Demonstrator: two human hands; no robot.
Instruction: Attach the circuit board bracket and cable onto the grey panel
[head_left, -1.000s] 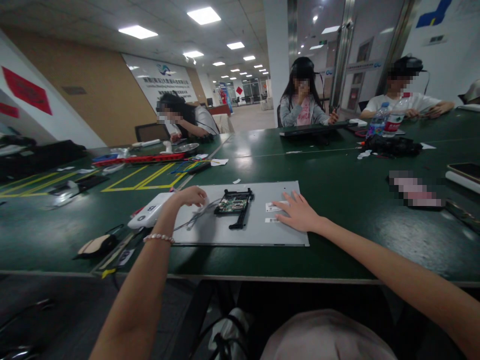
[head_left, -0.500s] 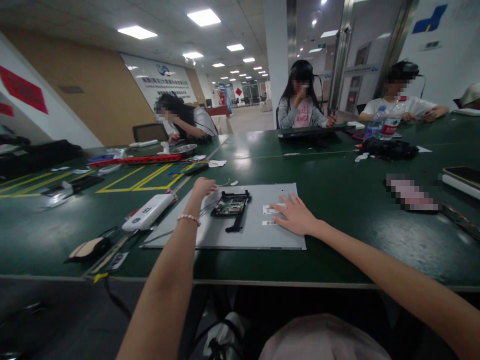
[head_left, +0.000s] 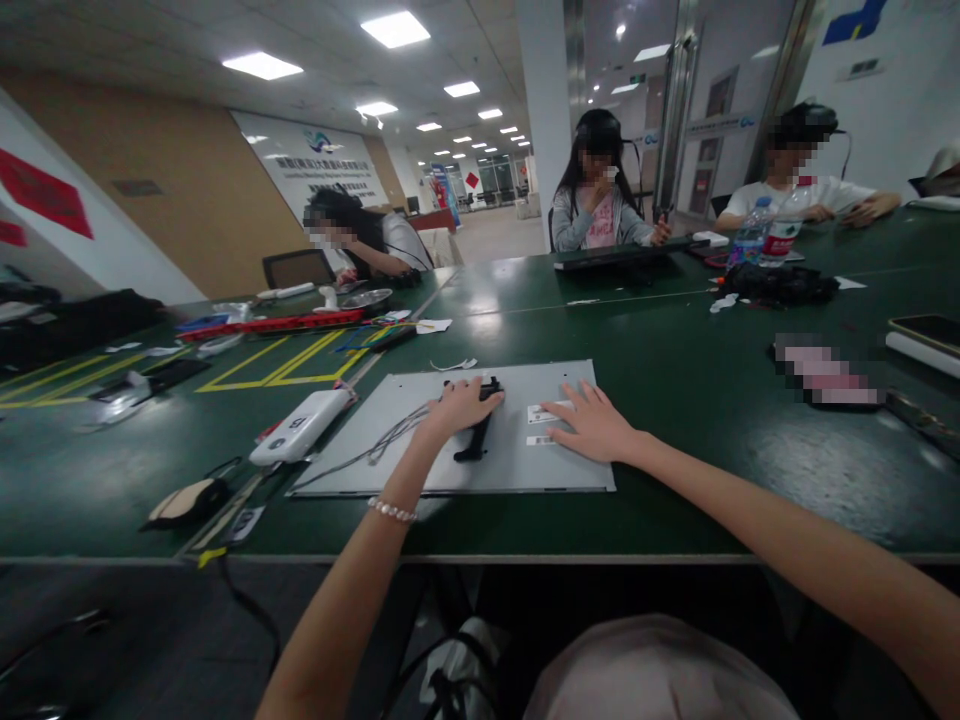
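A flat grey panel (head_left: 517,470) lies on the green table, with two white labels on it. My left hand (head_left: 461,405) is over the black frame (head_left: 472,440) near the panel's middle and hides most of it, along with the circuit board seen there earlier. The fingers of that hand are partly spread over the frame. Flat on the panel's right part, fingers spread, rests my right hand (head_left: 592,422), beside the labels. Thin grey cables (head_left: 390,437) run across the panel's left part, left of my left hand.
A white power bank (head_left: 300,428) and a beige-and-black mouse-like object (head_left: 187,502) lie left of the panel. On the right are a phone (head_left: 825,375) and bottles (head_left: 780,235). Several people sit across the table (head_left: 675,500).
My left hand has moved right, from the panel's upper left edge onto the black frame, now covering the board. My right hand stays on the panel. The view has shifted slightly.
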